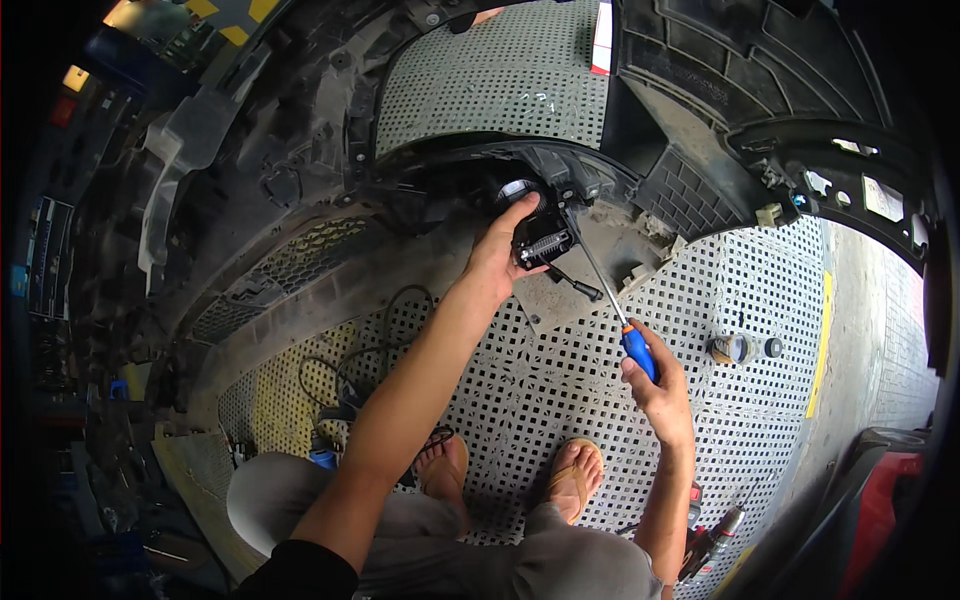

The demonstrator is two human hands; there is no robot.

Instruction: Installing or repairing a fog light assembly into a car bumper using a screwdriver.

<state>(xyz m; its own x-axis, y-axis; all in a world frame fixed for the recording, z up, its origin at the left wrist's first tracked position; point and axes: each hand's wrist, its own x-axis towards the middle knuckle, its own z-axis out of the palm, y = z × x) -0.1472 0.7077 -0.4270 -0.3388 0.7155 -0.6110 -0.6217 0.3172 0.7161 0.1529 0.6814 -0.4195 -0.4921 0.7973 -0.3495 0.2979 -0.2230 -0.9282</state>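
My right hand (660, 395) is wrapped round the blue-and-orange handle of a long-shafted screwdriver (603, 278). The shaft slants up and left, its tip beside a black lamp unit (548, 245) on the inner side of a black car bumper (400, 165). My left hand (497, 250) grips this lamp unit, thumb on top and fingers curled beneath. The lamp has a ribbed silvery part and a round shiny part near my thumb. A short black cable with a plug (585, 291) hangs from it. Whether the tip sits in a screw is too small to tell.
The bumper arches round the far side and left. Under it lies a perforated light-grey floor mat (500, 380). A small jar (733, 348) and a black cap (773, 347) stand to the right. A power drill (715, 540) lies lower right, near a red-and-black object (880, 500). Black cable (385, 345) curls at left.
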